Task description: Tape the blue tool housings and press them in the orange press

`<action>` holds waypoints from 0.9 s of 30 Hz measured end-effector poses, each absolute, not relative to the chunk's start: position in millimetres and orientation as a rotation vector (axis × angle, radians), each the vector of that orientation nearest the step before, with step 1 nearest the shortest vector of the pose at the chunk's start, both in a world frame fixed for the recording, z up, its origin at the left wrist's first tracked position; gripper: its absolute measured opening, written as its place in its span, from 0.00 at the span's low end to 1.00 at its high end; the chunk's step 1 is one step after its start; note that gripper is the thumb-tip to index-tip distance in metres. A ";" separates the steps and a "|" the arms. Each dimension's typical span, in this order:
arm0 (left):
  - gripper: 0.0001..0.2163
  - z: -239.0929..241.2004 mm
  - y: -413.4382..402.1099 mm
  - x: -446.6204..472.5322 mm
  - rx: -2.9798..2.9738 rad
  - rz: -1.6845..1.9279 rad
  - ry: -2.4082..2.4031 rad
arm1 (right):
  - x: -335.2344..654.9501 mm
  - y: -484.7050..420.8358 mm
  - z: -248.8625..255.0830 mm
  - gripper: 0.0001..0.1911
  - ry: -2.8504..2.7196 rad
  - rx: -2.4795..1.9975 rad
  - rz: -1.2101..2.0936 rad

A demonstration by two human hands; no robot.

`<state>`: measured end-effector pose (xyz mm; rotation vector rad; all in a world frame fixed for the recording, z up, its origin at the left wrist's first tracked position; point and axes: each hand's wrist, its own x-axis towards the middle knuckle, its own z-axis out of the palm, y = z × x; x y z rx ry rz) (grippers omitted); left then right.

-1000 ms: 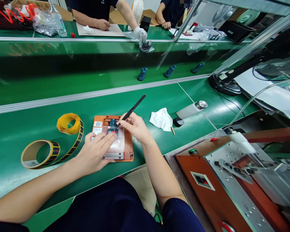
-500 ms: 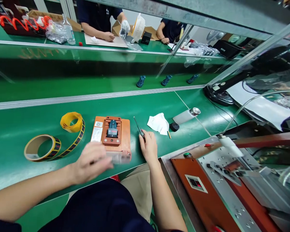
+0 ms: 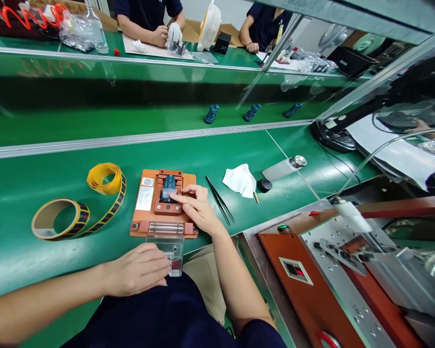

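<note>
An orange jig (image 3: 145, 220) lies on the green bench in front of me, with a small dark blue part (image 3: 168, 188) seated in its recess. The jig's clear hinged lid (image 3: 166, 249) is swung open toward me over the bench edge. My left hand (image 3: 137, 268) rests on that lid, fingers curled against it. My right hand (image 3: 197, 208) reaches over the jig, its forefinger stretched out and pressing the red label on the blue part. Black tweezers (image 3: 220, 206) lie on the bench just right of my right hand.
A yellow label tape roll (image 3: 60, 224) uncoils at left. A white cloth (image 3: 239, 180), a small black cap (image 3: 264, 184) and a metal-topped dispenser (image 3: 284, 166) sit at right. Three blue parts (image 3: 252, 112) ride the conveyor. A machine (image 3: 333, 261) stands at lower right. Other people work across the line.
The tweezers went from my right hand onto the bench. My left hand swung the clear lid off the part and down toward me. My right forefinger moved onto the blue part.
</note>
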<state>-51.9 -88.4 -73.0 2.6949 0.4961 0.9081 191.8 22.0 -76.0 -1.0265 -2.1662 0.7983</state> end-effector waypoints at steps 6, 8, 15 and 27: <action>0.08 -82.6 -86.6 -51.3 2.610 0.948 0.476 | 188.8 37.7 -91.0 0.18 -2.180 -1.065 0.799; 0.05 -83.4 -85.7 -51.3 2.590 0.950 0.466 | 187.8 41.2 -89.1 0.18 -2.181 -1.095 0.780; 0.02 -87.8 -84.7 -51.3 2.614 0.976 0.444 | 180.0 43.7 -82.2 0.17 -2.207 -1.015 0.842; 0.16 -53.4 -64.1 -56.9 2.630 1.307 0.533 | 151.0 41.6 -52.9 0.23 -2.132 -1.394 0.620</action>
